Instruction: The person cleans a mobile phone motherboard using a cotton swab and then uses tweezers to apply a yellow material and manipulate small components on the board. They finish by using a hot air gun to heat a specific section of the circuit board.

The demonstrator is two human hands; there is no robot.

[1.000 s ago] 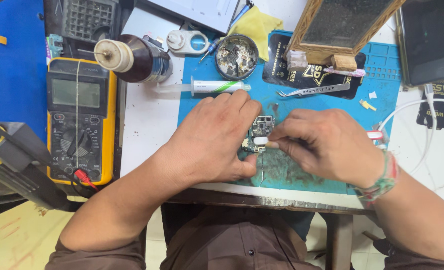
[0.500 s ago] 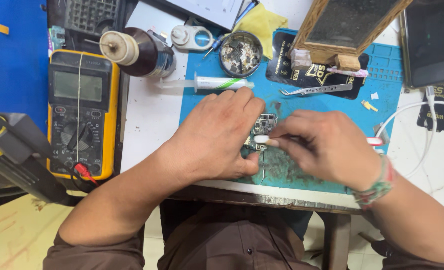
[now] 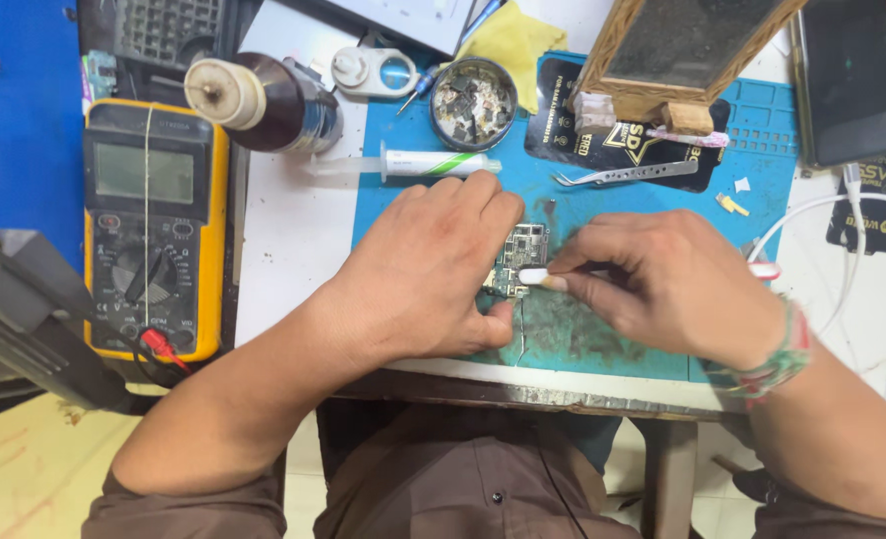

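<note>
My left hand (image 3: 423, 274) lies flat, palm down, over a small circuit board (image 3: 516, 258) on the blue work mat (image 3: 652, 339); fingers together, pinning the board's left part, thumb along its lower edge. My right hand (image 3: 662, 284) is pinched shut on a slim white-tipped swab (image 3: 535, 276), tip touching the board's lower right corner. A woven band sits on the right wrist.

Board position: middle of the mat, between both hands, partly hidden under the left fingers.

Around it, on the table (image 3: 293, 230): a syringe (image 3: 418, 162) with a green stripe just above the left knuckles; metal tweezers (image 3: 622, 174) above the right hand; a round tin of small parts (image 3: 475, 102) further back. A yellow multimeter (image 3: 151, 230) lies well to the left, a brown bottle (image 3: 263, 100) beside its top. A wooden-framed block (image 3: 677, 50) stands at the mat's far edge, a dark phone (image 3: 842, 80) to its right, a white cable (image 3: 822, 215) near the right wrist.
</note>
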